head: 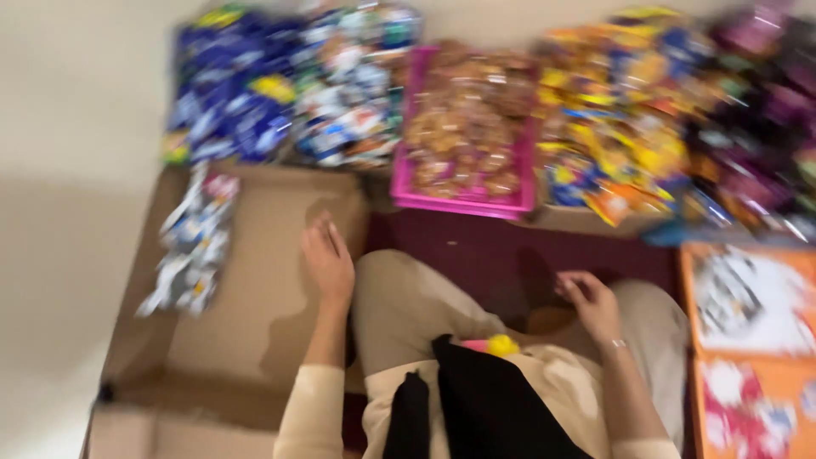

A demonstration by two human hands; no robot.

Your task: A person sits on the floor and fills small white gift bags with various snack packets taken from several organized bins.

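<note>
Left hand [327, 259] inside cardboard box [255, 340], near rim

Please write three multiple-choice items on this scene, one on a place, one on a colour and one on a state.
1. Where does the left hand rest?
A. on the flattened cardboard box
B. in the tray
C. on the orange packs

2. What colour is the tray of brown snacks?
A. green
B. pink
C. white

3. What is the state of the right hand?
A. clutching a bottle
B. inside a bag
C. fingers curled, holding nothing that can be made out

Answers: 1 A, the hand lies at the cardboard's right edge; 2 B, its rim is bright pink; 3 C, no object shows in its grip, though the picture is blurred.
</note>
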